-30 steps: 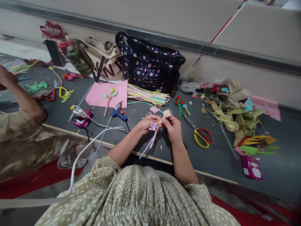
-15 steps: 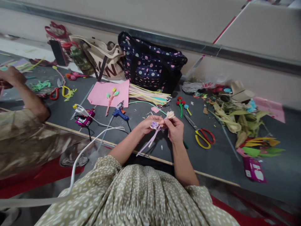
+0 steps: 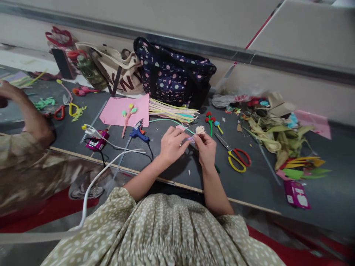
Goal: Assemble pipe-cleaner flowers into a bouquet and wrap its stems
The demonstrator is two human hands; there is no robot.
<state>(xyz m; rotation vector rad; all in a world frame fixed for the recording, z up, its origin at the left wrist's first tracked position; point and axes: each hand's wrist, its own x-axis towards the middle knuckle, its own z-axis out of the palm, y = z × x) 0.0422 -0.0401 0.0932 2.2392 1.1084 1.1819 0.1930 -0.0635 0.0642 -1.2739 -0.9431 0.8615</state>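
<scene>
My left hand (image 3: pixel 172 144) is closed, back upward, its fingertips pinching a small purple pipe-cleaner flower (image 3: pixel 191 139). From the other side my right hand (image 3: pixel 206 148) pinches the same flower between thumb and fingers. A cream flower (image 3: pixel 200 130) shows just above my right fingertips; whether that hand grips it too I cannot tell. One end of a curved green pipe cleaner (image 3: pixel 173 120) reaches close to the cream flower. Most of the purple flower is hidden by my fingers. Scissors (image 3: pixel 236 157) with red and yellow handles lie open right of my right hand.
A blue glue gun (image 3: pixel 139 132) lies left of my hands, near a pink sheet (image 3: pixel 111 111). Behind are pipe cleaners (image 3: pixel 172 110) and a navy bag (image 3: pixel 174 74). Dried husks (image 3: pixel 266 136) are piled at right. A white cable (image 3: pixel 91 184) crosses at left, near a co-worker's arm (image 3: pixel 34 114).
My left hand has turned over, back upward, and closed on the purple flower. The hanging purple strands are now out of sight. The view has shifted slightly; the co-worker's hand moved toward the left edge.
</scene>
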